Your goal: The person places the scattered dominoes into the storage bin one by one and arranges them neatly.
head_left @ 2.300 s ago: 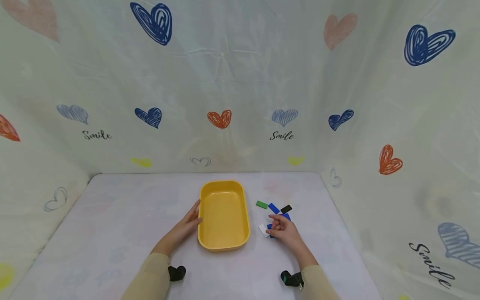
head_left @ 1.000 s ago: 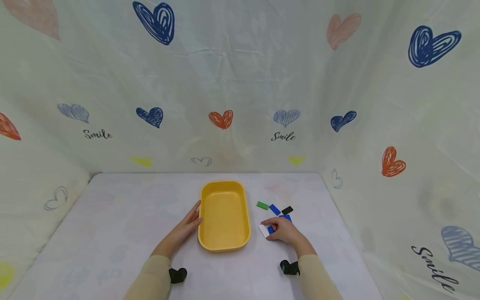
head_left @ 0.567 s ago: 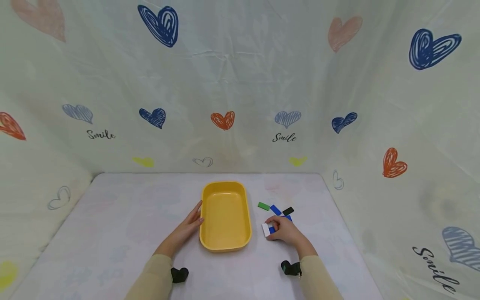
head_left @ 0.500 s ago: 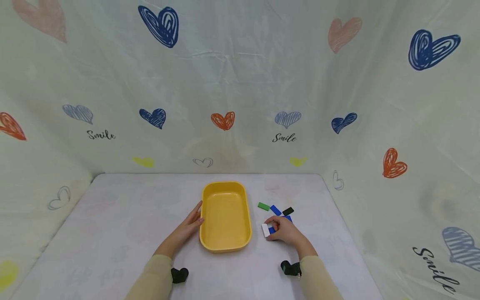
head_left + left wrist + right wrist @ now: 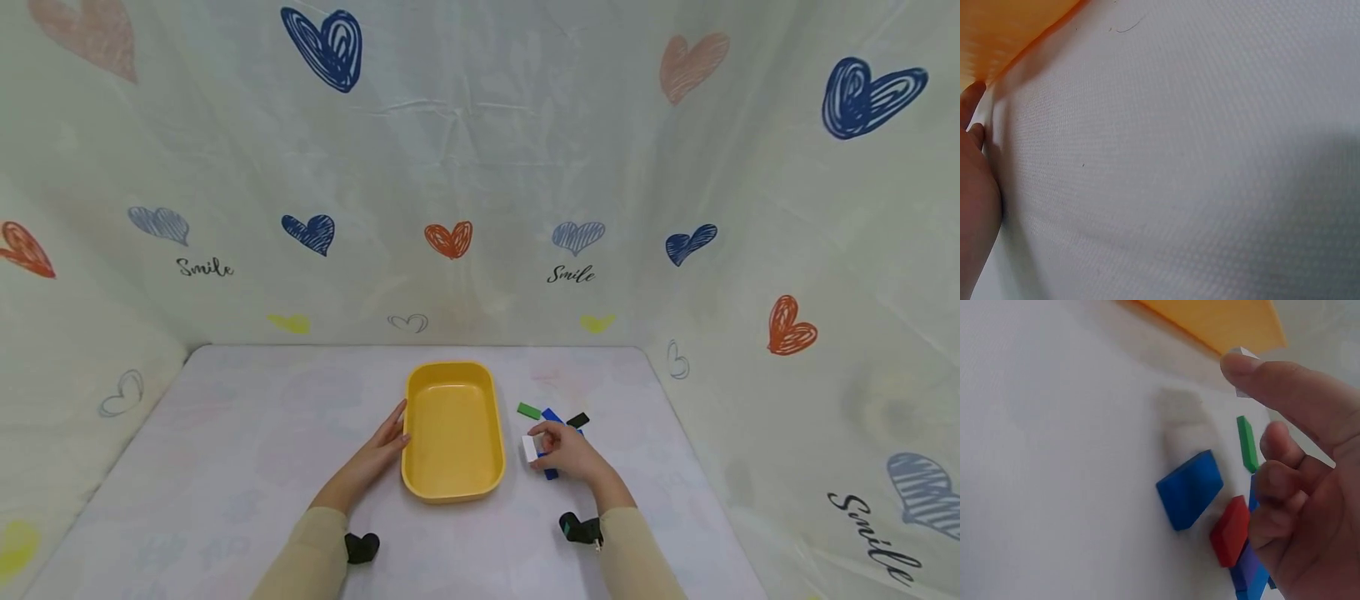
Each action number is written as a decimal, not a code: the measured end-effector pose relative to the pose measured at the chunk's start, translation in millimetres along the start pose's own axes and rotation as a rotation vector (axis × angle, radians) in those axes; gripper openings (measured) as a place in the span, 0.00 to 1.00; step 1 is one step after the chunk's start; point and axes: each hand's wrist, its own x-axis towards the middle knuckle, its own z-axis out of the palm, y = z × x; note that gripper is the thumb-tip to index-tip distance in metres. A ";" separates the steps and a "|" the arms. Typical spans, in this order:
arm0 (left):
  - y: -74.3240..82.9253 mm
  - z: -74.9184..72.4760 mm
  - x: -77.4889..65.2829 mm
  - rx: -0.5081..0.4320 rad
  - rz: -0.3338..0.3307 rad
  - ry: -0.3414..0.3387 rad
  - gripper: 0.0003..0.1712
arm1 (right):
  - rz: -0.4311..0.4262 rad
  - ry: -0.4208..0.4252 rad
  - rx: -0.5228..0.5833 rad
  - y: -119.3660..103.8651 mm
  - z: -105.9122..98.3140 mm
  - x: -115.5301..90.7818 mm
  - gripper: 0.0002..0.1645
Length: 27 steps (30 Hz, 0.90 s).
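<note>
A: Start with the head view. Where is the white block (image 5: 529,448)?
B: Between the yellow tray (image 5: 453,437) and the right edge of the tabletop (image 5: 255,442), much closer to the tray and apart from it. Its long axis runs roughly from near edge to far edge, close to parallel with the tray's long sides.
A: Which hand is nearer?
B: The right hand (image 5: 572,457); it pinches the block between thumb and fingers. The left hand (image 5: 371,460) is across the tray, its fingers fairly straight against the left wall.
A: Anything farther out?
B: A green block (image 5: 528,411) and a black block (image 5: 578,420), both toward the tabletop's far right corner.
A: Left wrist view?
B: Fingertips touch the tray's outer wall, with nothing pinched that I can see.
A: And the right wrist view?
B: Only slivers of white show behind the fingertip, on the side toward the tray. The block seems lifted off the tabletop; its tilt I can't tell. Below lie 2 blocks near each other, a blue block (image 5: 1190,489) and a red block (image 5: 1230,531).
</note>
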 end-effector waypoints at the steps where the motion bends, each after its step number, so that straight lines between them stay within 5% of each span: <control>1: 0.2 -0.2 0.1 0.003 0.001 0.003 0.41 | -0.007 0.001 0.014 -2.6 -1.0 0.8 0.28; 20: -3.4 0.6 0.1 0.036 0.050 -0.010 0.41 | -0.024 -0.033 0.239 -54.4 -10.4 11.9 0.29; 27: 1.7 1.3 1.9 -0.043 0.091 -0.045 0.41 | -0.052 -0.032 0.276 -73.1 -0.6 24.2 0.29</control>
